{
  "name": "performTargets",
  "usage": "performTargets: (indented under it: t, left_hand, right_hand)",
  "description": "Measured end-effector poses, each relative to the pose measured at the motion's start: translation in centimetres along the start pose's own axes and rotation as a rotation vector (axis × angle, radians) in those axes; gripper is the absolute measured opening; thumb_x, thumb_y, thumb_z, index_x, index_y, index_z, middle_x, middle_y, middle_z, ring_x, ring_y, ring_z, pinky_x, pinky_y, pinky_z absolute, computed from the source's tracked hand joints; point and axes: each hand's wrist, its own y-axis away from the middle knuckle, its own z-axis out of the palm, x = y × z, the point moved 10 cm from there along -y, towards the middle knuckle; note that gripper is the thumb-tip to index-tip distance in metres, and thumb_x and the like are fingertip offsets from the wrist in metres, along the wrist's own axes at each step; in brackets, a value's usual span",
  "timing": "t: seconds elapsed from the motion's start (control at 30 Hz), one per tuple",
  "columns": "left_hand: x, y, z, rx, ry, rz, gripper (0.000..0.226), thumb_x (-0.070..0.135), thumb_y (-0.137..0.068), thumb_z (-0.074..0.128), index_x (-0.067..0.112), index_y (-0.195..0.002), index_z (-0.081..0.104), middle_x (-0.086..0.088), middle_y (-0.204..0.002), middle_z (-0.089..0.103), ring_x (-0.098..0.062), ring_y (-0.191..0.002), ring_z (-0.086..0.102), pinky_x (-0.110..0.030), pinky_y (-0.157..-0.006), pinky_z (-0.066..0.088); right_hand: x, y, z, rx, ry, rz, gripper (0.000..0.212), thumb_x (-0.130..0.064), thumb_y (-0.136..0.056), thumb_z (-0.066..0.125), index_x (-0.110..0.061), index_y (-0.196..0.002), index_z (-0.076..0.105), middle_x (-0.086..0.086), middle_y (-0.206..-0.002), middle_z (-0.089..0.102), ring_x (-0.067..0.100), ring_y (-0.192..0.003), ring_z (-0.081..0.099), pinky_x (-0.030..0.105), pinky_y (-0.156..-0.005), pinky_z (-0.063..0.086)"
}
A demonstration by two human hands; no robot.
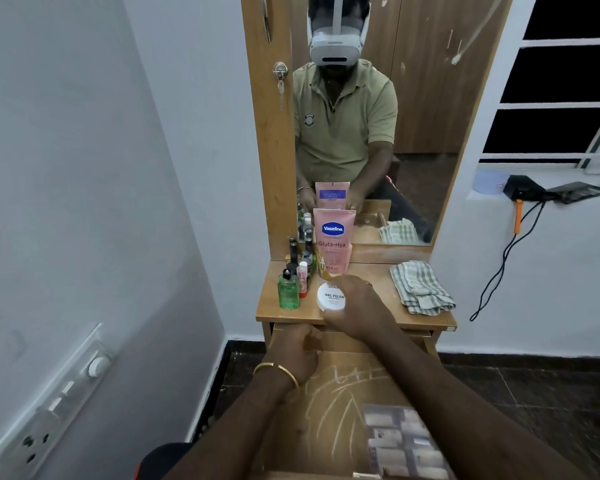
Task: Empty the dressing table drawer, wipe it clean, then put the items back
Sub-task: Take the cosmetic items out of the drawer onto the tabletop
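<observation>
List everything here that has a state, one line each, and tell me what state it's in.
Drawer: pulled open, a packet still lying inside.
Nail polish tub: lid on, on the tabletop, gripped by the right hand.
Left hand: fingers curled at the drawer's back left, hold unclear.
Vaseline tube: upright, on its cap.
Green bottle: upright, capped.
Checked cloth: crumpled on the tabletop.

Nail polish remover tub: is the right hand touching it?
Touching. The head view shows the right hand with its fingers curled over the nail polish remover tub on the dressing table top.
</observation>
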Motion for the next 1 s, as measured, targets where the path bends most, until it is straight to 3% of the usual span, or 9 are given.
performTargets:
  t: [0.37,0.57,0.7,0.87,1.0]
  left_hand:
    - [-1.0,-0.3,1.3,-0.049,0.009,0.005,0.023,0.01,-0.08,0.071,0.017,-0.102,0.071,0.003,-0.106,0.07,-0.013,-0.102,0.063,-0.03,-0.094,0.051]
    - [-0.2,0.4,3.1,-0.115,-0.03,0.016,0.021,0.011,-0.081,0.067,0.013,-0.102,0.072,0.0,-0.107,0.071,-0.017,-0.099,0.064,-0.021,-0.084,0.05]
    - [2.5,2.8,7.3,-0.319,-0.088,0.098,0.03,0.011,-0.082,0.067,0.013,-0.111,0.07,-0.001,-0.114,0.069,-0.012,-0.097,0.062,-0.009,-0.076,0.04]
    - [5.7,5.6,13.6,-0.579,-0.443,0.279,0.065,0.033,-0.086,0.069,0.018,-0.143,0.043,-0.011,-0.14,0.054,-0.033,-0.128,0.048,-0.037,-0.104,0.042]
    - [7.1,6.0,14.9,-0.57,-0.627,0.349,0.059,0.035,-0.092,0.059,0.019,-0.145,0.037,-0.014,-0.143,0.049,-0.035,-0.134,0.038,-0.042,-0.108,0.031]
  right_hand:
    - [0.3,-1.3,2.4,-0.033,0.001,-0.083,0.055,-0.034,-0.072,0.078,-0.019,-0.123,0.065,-0.003,-0.126,0.058,0.015,-0.113,0.053,0.024,-0.093,0.04]
    - [0.6,-0.2,0.9,0.03,-0.028,-0.119,0.056,-0.043,-0.071,0.079,-0.021,-0.12,0.065,-0.004,-0.124,0.06,0.019,-0.113,0.056,0.036,-0.097,0.047]
    - [2.2,2.3,-1.7,0.118,-0.069,-0.127,0.044,-0.041,-0.075,0.077,-0.019,-0.112,0.067,-0.003,-0.116,0.064,0.017,-0.107,0.058,0.037,-0.094,0.049]
    - [5.2,5.9,-3.9,0.17,-0.117,-0.106,0.033,-0.034,-0.079,0.077,-0.016,-0.105,0.07,-0.004,-0.105,0.066,0.01,-0.101,0.058,0.028,-0.089,0.047]
    - [7.5,7.8,-5.3,0.22,-0.156,-0.079,0.029,-0.027,-0.078,0.08,-0.013,-0.102,0.071,-0.004,-0.101,0.067,0.008,-0.097,0.058,0.023,-0.088,0.046]
